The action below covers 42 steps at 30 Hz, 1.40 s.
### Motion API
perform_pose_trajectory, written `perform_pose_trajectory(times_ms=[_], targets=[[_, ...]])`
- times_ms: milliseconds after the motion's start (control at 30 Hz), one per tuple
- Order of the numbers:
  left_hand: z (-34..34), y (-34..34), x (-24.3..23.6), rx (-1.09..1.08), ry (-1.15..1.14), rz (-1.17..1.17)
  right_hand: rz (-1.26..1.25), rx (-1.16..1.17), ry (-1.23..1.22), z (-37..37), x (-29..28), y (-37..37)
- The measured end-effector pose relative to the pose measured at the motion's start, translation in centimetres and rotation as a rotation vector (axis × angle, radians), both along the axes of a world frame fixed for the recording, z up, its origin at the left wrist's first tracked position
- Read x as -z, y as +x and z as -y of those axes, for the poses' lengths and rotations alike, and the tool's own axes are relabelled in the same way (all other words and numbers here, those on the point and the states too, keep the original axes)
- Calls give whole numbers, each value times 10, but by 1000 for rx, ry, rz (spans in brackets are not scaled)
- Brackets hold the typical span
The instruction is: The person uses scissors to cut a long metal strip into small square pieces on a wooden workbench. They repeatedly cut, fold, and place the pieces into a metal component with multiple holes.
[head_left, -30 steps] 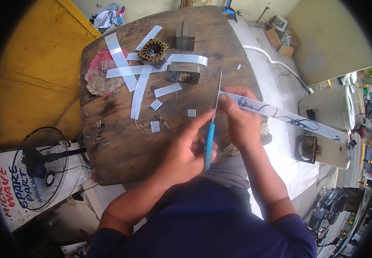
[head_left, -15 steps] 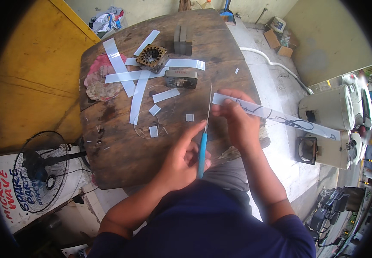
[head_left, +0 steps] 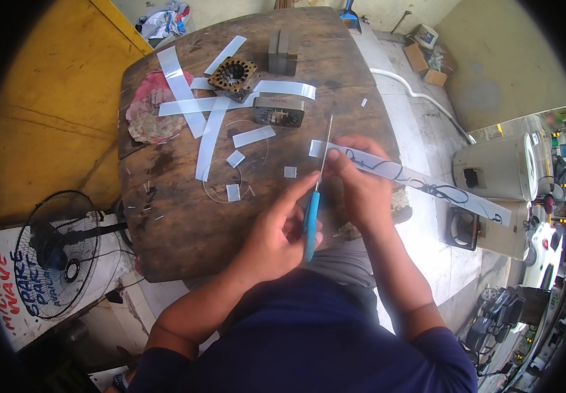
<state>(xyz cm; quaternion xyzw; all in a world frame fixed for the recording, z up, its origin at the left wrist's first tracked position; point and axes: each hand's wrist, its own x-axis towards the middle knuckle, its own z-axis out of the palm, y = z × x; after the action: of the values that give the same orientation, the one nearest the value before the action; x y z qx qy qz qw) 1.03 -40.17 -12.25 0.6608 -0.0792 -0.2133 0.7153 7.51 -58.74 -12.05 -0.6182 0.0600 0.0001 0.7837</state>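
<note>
My left hand point(head_left: 286, 229) grips scissors point(head_left: 310, 223) by their blue handles, blades pointing up. My right hand point(head_left: 361, 180) pinches a long translucent white strip point(head_left: 414, 180) with dark marker squiggles; its left end crosses the blades. On the dark wooden table point(head_left: 185, 236) around them lie several plain strips point(head_left: 175, 78), small cut squares point(head_left: 290, 171), thin loops of wire or filament and a pink stained cloth point(head_left: 145, 118). Farther up are a metal core with a holed ring point(head_left: 232, 77), a grey metal block point(head_left: 283, 54) and another metal part point(head_left: 279, 111).
A black standing fan point(head_left: 57, 255) is left of the table, below a yellow panel point(head_left: 54, 118). At right are white appliances point(head_left: 492, 167), a white hose point(head_left: 407, 85) and cardboard boxes point(head_left: 427, 65). A blue dustpan point(head_left: 350, 16) and a laundry pile point(head_left: 162, 23) stand behind.
Since half a second ago the strip has moved left, so its end now sticks out past the scissor blades. The scissors have shifted slightly right and up.
</note>
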Motion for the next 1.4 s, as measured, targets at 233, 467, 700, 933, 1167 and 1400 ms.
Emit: perform_pose_trajectory(times_ms=[233,467,700,933,1167,1400], targets=[[1,0,2,0,-7,12,-7,1,6,-1,1,-1],[1,0,2,1,5,-12,-12,-4,-10,0,3,-1],[-1,0,3,0,4,-5,-21,-11,5,-2,1,1],[-3,0,0,-9,-89,-184,-71,-32,-49,-3,4,2],[-15,-2,0,-62,-333,-486,-160,-191,-184,-7,6,14],[-97,-10,-22,-334,209,94,-80,-88,-546,9,13,39]])
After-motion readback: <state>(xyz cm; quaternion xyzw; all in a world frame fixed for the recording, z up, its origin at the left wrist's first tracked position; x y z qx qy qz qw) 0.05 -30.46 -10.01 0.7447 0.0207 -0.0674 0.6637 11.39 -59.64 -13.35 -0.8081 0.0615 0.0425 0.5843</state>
